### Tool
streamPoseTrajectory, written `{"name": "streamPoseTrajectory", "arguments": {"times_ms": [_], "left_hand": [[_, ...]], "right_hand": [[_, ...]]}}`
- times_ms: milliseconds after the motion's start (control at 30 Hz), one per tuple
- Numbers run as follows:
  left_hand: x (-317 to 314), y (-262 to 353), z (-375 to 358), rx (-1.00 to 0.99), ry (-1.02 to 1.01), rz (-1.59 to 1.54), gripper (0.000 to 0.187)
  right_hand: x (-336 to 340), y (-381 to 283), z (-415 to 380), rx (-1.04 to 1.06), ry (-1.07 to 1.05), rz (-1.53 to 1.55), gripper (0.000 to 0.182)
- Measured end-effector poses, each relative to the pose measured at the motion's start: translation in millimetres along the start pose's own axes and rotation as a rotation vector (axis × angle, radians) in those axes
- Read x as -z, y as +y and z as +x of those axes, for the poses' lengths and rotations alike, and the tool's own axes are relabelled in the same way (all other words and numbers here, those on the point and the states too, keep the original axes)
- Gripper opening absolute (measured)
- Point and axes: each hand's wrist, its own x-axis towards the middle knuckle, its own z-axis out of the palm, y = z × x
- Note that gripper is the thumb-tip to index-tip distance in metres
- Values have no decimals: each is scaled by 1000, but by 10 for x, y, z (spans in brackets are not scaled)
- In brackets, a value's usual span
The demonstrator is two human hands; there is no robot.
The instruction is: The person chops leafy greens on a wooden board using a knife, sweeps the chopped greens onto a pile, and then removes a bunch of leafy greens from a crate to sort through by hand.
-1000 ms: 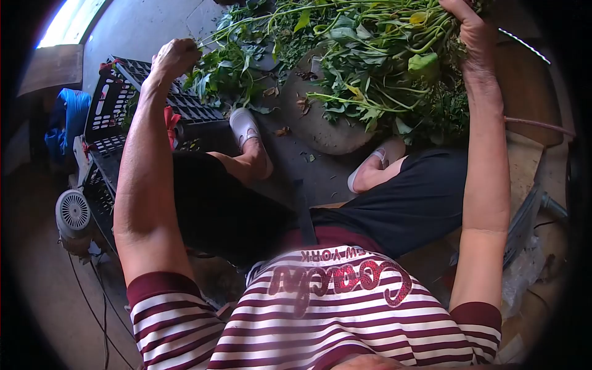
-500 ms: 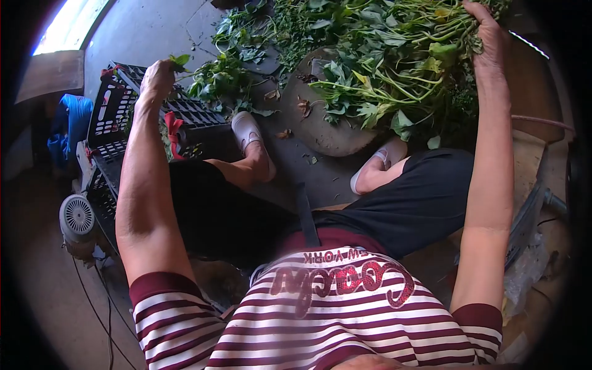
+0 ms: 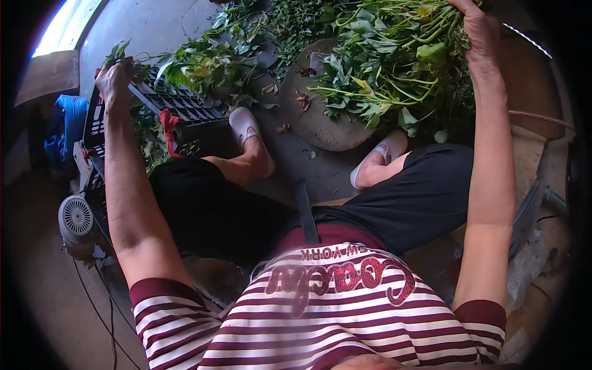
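Note:
My left hand (image 3: 115, 79) is raised at the far left, fingers closed on a leafy stem (image 3: 117, 52). From there the greenery trails right into a loose clump of leaves (image 3: 200, 66) over the crate's edge. At the upper right, my right hand (image 3: 482, 36) is wrapped round the stems of a big bunch of leafy greens (image 3: 394, 58), with pale green stalks and a few yellowing leaves. That bunch lies partly over a round flat slab (image 3: 327, 129). The fingertips of both hands are partly hidden.
A black plastic crate (image 3: 179, 106) with a red cloth tie (image 3: 168, 129) stands left of my feet, with greens inside. Blue plastic (image 3: 75, 123) and a grey motor (image 3: 78, 216) with cables are beyond it. More cut greens (image 3: 302, 28) cover the floor ahead.
My left hand has moved left and slightly up, drawing the leafy stem along and spreading the clump. My right hand has shifted slightly left, still on the bunch.

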Motion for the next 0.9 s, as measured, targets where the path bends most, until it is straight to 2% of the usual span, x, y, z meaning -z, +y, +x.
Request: {"name": "streamPoseTrajectory", "arguments": {"times_ms": [67,133,167,233,267,333,400,433,500,600,633,700,800,900], "left_hand": [[-10,60,-65,17,65,-99,15],[130,-100,205,-110,53,-218,13],[-3,131,-17,-47,168,-197,13],[10,211,-78,-123,0,66,22],[66,111,58,-35,-225,138,44],[-41,88,-138,59,-409,345,64],[-310,232,-471,-15,-396,749,75],[-366,247,-494,-12,-442,821,75],[-459,308,-532,-65,-505,788,75],[-764,371,-558,-395,-468,771,66],[-907,526,-701,-381,-469,733,63],[-1207,746,-1000,-515,-530,566,61],[-1582,1114,-1481,-542,-743,382,76],[-1833,1361,-1874,-613,-845,262,89]], "right_hand": [[-52,-8,-15,2,-13,0,20],[-92,-16,-44,2,-19,-9,19],[-104,-26,-41,6,-23,-11,19],[-158,-39,-72,7,-32,-18,19],[-183,-43,-90,5,-34,-20,19],[-239,-75,-115,12,-49,-28,19],[-299,-96,-153,11,-70,-45,19],[-327,-104,-177,8,-81,-57,19],[-410,-127,-228,8,-117,-94,19],[-532,-188,-340,22,-184,-178,19],[-572,-203,-382,33,-210,-203,19],[-643,-228,-453,49,-254,-236,18],[-725,-261,-520,70,-317,-276,18],[-794,-315,-584,100,-389,-309,18]]}}
